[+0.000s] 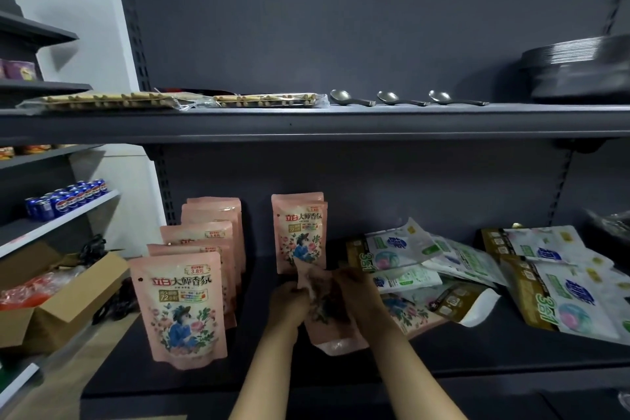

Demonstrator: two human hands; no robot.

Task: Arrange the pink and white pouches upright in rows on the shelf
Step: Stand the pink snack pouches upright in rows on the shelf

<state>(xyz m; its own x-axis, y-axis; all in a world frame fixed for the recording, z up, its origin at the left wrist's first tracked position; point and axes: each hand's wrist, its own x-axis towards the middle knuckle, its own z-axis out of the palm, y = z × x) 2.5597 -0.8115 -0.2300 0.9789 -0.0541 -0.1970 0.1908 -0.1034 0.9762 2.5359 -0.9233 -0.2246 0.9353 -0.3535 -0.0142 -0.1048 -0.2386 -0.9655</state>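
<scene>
A pink pouch (327,314) is gripped between both hands over the middle of the lower shelf (477,348): the left hand (289,305) is closed on its left edge, the right hand (356,297) on its upper right. It is held tilted, base toward the shelf front, probably so the gusset can be squared before it is stood up. At left, one row of pink pouches (201,249) is already standing front to back, led by the front pouch (180,307); a second row seems started by the upright pouch (300,232) behind the hands, likely the held pouch's destination. White pouches (477,266) lie flat in a loose pile at right, unsorted, with another pink pouch (409,314) partly buried under them. The held pouch's print is blurred and the fingertips cannot be made out. The pile's count cannot be told.
</scene>
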